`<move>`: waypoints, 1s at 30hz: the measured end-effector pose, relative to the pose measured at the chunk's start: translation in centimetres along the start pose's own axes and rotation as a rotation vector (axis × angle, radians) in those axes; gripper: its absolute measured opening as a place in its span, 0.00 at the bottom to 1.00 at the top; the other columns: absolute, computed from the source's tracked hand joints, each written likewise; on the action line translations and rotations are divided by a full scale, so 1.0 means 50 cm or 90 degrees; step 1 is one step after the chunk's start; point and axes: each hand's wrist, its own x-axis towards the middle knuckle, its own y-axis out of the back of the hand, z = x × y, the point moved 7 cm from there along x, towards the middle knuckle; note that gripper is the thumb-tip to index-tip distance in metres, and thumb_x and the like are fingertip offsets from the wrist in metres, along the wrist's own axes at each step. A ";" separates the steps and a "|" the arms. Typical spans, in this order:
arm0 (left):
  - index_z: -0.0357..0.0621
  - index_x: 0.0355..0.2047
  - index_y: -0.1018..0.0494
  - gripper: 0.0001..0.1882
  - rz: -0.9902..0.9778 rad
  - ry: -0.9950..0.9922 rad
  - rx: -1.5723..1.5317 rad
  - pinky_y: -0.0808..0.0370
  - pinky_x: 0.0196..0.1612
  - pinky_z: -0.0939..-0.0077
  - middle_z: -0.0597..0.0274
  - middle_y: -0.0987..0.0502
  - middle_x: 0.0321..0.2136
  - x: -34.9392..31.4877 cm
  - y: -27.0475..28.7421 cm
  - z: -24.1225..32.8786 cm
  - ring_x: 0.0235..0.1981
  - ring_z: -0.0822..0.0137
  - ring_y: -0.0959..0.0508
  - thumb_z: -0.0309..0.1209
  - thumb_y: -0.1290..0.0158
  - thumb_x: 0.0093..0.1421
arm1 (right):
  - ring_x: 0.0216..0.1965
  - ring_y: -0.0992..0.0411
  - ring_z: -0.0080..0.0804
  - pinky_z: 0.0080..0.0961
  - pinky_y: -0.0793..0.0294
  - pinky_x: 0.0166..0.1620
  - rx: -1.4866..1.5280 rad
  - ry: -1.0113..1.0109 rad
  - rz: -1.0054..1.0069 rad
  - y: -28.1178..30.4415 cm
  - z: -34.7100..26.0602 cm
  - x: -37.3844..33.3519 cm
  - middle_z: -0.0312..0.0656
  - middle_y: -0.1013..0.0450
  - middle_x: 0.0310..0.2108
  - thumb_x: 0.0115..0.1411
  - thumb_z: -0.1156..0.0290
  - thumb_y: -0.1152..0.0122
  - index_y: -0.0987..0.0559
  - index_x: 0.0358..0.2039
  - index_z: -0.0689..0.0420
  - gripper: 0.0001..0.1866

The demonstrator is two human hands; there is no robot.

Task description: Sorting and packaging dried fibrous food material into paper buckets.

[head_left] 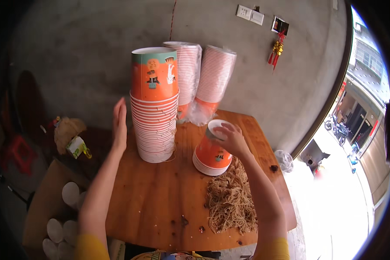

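As my right hand [231, 137] curled over the upturned base of the short stack [208, 151] of orange paper buckets, its fingertips dipped into the white recess and appeared to pinch the edge. That stack stood inverted toward the right of the wooden table [160, 203], a few rims showing beneath its topmost bucket. Just beside it, on my side, lay a loose heap of tan strands [232, 201]. To its left rose the tall stack [154, 125], likewise inverted, with many rims and stray fibres [174, 132] along its right side; how these were attached, I could not tell. My left hand [120, 125] was raised next to it, fingers extended and close together, seen edge-on; contact could not be confirmed. Behind, before the grey wall [82, 39], stood the left wrapped stack [187, 65] and the right wrapped stack [216, 69], both in clear plastic. Judged from this layout, the handling was partway along: the tall stack looked well built up, the short one held few buckets, both wrapped stacks were not yet unpacked, and plenty of strands lay unused.
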 end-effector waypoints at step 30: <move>0.36 0.61 0.42 0.22 -0.403 0.075 -0.353 0.36 0.61 0.70 0.57 0.33 0.56 -0.318 -0.344 0.229 0.57 0.67 0.31 0.32 0.54 0.70 | 0.57 0.33 0.35 0.32 0.36 0.60 0.545 0.012 0.417 0.270 -0.148 -0.201 0.44 0.30 0.54 0.58 0.64 0.35 0.27 0.52 0.62 0.24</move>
